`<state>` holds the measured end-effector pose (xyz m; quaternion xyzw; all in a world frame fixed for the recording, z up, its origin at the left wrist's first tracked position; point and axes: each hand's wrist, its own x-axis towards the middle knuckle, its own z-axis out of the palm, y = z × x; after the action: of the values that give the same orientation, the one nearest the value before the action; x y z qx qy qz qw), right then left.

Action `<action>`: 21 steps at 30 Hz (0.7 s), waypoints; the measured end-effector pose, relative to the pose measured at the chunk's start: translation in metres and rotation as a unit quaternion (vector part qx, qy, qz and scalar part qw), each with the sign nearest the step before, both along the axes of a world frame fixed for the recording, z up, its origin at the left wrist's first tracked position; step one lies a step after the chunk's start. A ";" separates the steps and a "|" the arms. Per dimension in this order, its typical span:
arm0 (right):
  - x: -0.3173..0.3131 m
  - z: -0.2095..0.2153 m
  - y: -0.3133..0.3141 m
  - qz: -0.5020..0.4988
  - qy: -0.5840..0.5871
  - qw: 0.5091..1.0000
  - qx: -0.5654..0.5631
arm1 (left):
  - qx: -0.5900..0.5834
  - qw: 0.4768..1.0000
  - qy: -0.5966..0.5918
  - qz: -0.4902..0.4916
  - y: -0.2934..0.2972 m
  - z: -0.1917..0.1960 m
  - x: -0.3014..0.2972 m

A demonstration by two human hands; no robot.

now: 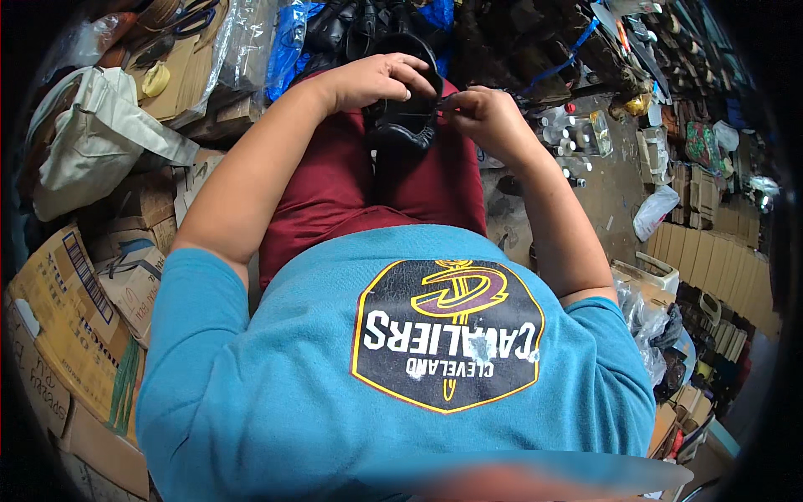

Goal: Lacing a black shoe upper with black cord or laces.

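Note:
A black leather shoe (402, 139) rests on my lap between the thighs of my dark red trousers, its opening facing up. My left hand (386, 79) lies over the shoe's left side with curled fingers reaching into the opening, gripping it. At the shoe's right edge, my right hand (485, 117) is closed in a pinch. Whatever sits between its thumb and finger is too small and dark to make out. More black shoes (343, 29) lie just beyond my knees on blue plastic sheeting (287, 46).
On the left are a pale cloth bag (92, 138), flattened cardboard (71, 314) and boxes. Several small bottles (559, 134) stand on the floor (615, 159) to the right, near a clear plastic bag (656, 211). Stacked cardboard (707, 263) and crowded shelves line the far right.

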<state>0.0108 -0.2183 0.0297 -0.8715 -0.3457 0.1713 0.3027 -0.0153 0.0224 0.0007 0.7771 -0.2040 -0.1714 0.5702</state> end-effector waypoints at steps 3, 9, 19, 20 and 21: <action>0.014 -0.009 -0.016 -0.043 0.190 0.978 0.074 | 0.016 0.998 0.029 -0.046 -0.006 0.005 0.021; 0.028 -0.033 -0.037 -0.083 0.399 0.903 0.135 | -0.025 0.995 0.055 -0.085 -0.029 0.004 0.037; 0.037 -0.047 -0.037 -0.103 0.458 0.866 0.176 | -0.085 0.993 0.051 -0.068 -0.029 -0.008 0.038; 0.037 -0.048 -0.037 -0.111 0.471 0.857 0.181 | -0.082 0.993 0.051 -0.062 -0.029 -0.007 0.037; 0.037 -0.049 -0.037 -0.110 0.471 0.857 0.180 | -0.078 0.994 0.050 -0.057 -0.029 -0.008 0.037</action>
<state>0.0474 -0.2551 -0.0189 -0.6495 -0.0887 0.4615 0.5978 0.0218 -0.0061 -0.0074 0.7078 -0.2315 -0.2258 0.6281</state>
